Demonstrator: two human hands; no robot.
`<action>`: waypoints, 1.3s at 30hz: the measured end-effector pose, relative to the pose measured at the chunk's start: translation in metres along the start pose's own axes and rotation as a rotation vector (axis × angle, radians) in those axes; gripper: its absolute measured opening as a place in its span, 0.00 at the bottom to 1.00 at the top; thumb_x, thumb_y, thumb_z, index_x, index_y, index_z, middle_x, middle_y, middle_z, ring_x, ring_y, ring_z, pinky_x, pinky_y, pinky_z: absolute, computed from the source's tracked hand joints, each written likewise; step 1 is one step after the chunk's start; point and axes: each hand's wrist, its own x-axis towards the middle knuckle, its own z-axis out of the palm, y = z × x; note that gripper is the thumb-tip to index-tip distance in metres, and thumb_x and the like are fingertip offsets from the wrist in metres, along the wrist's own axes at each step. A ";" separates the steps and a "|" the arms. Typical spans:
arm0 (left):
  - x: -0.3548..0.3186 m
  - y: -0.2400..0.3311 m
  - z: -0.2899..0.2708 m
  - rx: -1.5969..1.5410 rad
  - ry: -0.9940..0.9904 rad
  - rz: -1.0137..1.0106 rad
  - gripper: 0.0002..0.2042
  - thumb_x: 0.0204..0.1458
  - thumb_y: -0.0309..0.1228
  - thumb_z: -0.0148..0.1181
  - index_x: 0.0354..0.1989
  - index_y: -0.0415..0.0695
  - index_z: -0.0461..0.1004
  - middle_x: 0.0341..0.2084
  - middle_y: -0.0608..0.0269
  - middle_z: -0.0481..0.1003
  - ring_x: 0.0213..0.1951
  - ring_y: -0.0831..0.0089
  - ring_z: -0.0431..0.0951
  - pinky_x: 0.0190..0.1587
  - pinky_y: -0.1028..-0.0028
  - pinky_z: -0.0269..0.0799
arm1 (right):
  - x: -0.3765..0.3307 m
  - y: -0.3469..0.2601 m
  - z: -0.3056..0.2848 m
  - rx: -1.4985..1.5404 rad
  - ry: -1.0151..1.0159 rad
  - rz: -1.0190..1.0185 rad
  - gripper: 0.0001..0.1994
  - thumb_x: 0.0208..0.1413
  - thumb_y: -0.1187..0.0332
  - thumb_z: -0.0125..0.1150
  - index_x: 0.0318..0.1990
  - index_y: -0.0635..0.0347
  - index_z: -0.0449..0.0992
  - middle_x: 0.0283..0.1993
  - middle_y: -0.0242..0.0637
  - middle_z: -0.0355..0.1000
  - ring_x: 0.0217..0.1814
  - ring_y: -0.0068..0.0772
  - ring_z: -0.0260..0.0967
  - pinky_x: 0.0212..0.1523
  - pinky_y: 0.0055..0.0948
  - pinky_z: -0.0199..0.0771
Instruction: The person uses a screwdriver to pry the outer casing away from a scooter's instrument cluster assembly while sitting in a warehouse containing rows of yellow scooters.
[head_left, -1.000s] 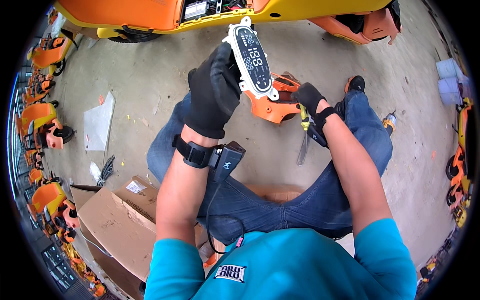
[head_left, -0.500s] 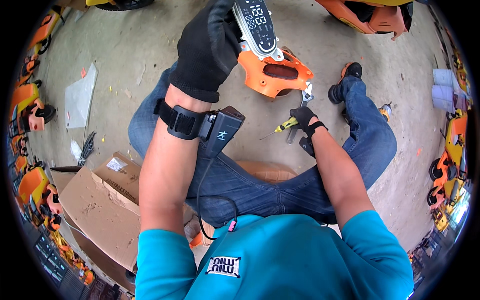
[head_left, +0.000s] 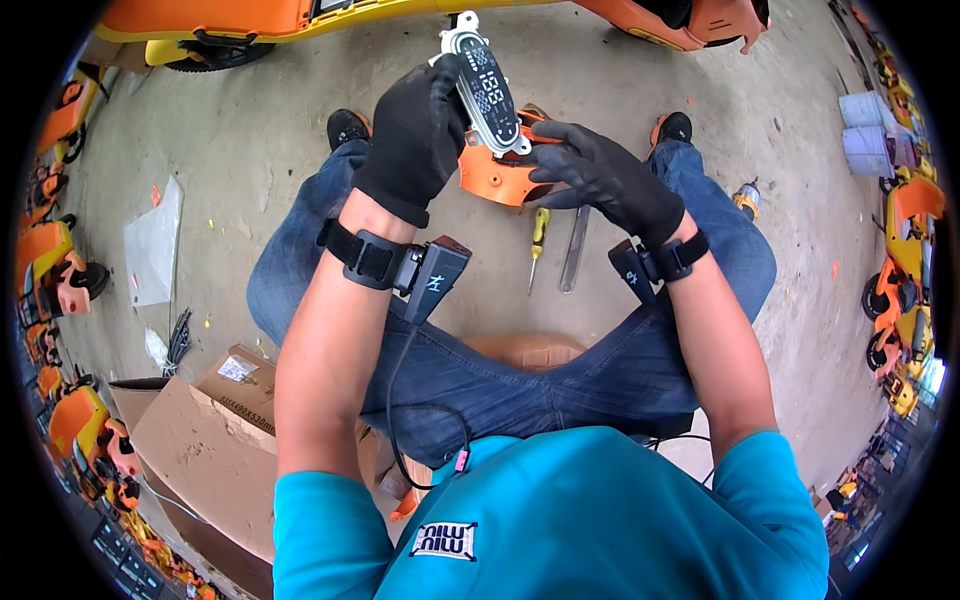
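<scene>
In a black glove, my left hand (head_left: pixel 418 130) grips a dashboard display (head_left: pixel 486 92), oval with a dark face, lit-looking digits and a pale rim with mounting tabs. It is held tilted above an orange plastic cover (head_left: pixel 492 182) on the floor. My right hand (head_left: pixel 610 180), also gloved in black, reaches to the display's lower end with fingers stretched and apart; whether the fingertips touch display or cover I cannot tell. Below them on the floor lie a yellow-handled screwdriver (head_left: pixel 539 238) and a metal wrench (head_left: pixel 574 252), its upper end hidden behind the right hand.
An orange and yellow vehicle body (head_left: pixel 300 24) spans the far edge. Cardboard boxes (head_left: pixel 200 430) stand at my lower left. A clear plastic sheet (head_left: pixel 152 245) lies on the floor at left, a power tool (head_left: pixel 746 199) beside my right leg, and pale buckets (head_left: pixel 868 135) at far right.
My right hand has let go of the screwdriver and moved up to the display, its fingers now spread. The display has come down and left slightly in my left hand. The view has shifted.
</scene>
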 end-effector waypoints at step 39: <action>0.041 0.054 0.026 -1.793 -0.140 -0.712 0.39 0.65 0.55 0.43 0.67 0.28 0.51 0.65 0.36 0.57 0.69 0.49 0.57 0.72 0.55 0.53 | 0.016 -0.034 -0.029 -0.233 0.408 -0.366 0.11 0.68 0.66 0.49 0.43 0.63 0.75 0.30 0.30 0.74 0.21 0.15 0.65 0.22 0.16 0.64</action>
